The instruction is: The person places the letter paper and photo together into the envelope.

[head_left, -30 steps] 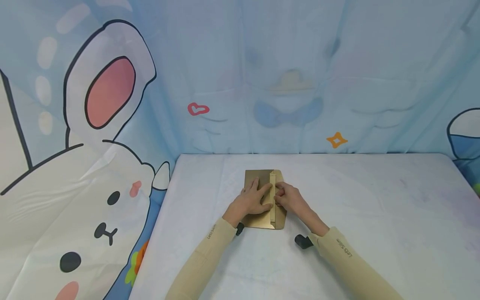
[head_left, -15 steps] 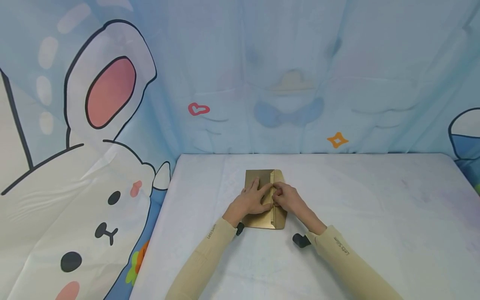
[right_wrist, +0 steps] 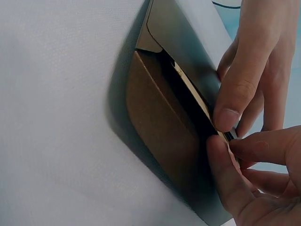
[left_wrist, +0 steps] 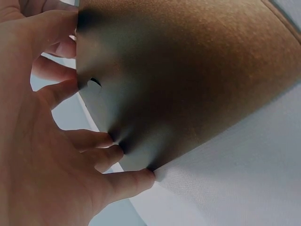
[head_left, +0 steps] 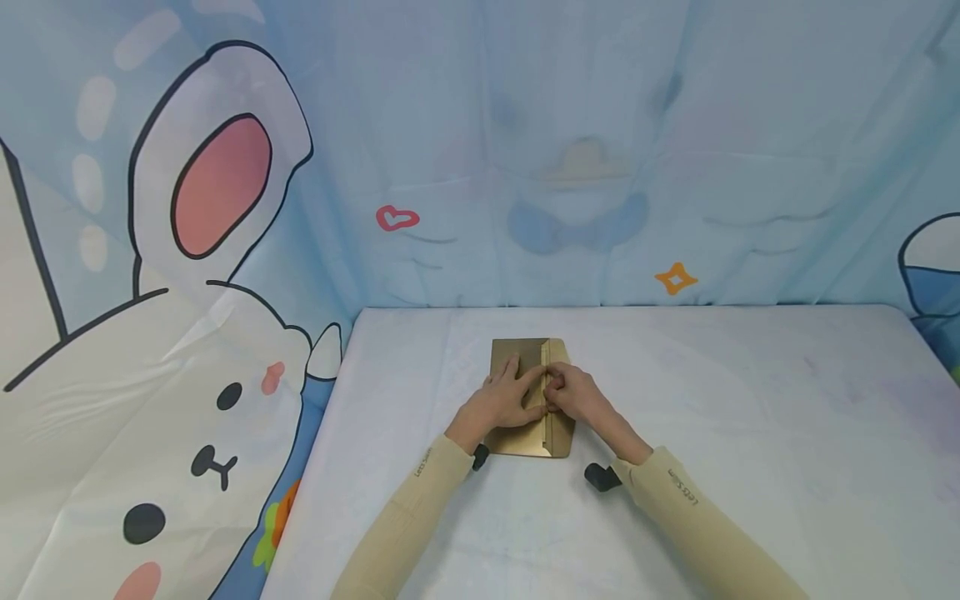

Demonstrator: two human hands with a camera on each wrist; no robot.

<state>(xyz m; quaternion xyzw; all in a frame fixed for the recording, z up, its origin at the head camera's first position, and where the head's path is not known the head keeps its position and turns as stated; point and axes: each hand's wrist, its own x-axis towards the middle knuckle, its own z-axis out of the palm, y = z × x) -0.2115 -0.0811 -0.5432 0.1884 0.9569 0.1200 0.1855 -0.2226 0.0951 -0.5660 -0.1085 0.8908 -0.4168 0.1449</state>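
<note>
A gold-brown envelope [head_left: 520, 442] lies on the table, its flap [right_wrist: 160, 108] folded out to the right. My left hand [head_left: 498, 404] rests on it with fingers spread; the left wrist view shows several of that hand's fingertips along the edge of the envelope [left_wrist: 207, 61]. A thin, pale gold card-like insert [right_wrist: 188, 87] sits inside the opening, most of it hidden. My right hand [head_left: 581, 394] pinches at the insert's outer edge, its fingertips close to the left thumb [right_wrist: 228, 117]. Exactly what lies between the right fingertips is partly covered.
White cloth covers the table [head_left: 720, 417]. Behind it hangs a light blue printed curtain [head_left: 585, 100], with a rabbit picture [head_left: 247, 358] on the left. Black wrist cameras sit under both sleeves, one near the right sleeve [head_left: 675, 492].
My right hand has shifted slightly left, and the pale strip of insert has slid left, showing narrower at the opening. Over the last half second little has moved; the left hand stays in place.
</note>
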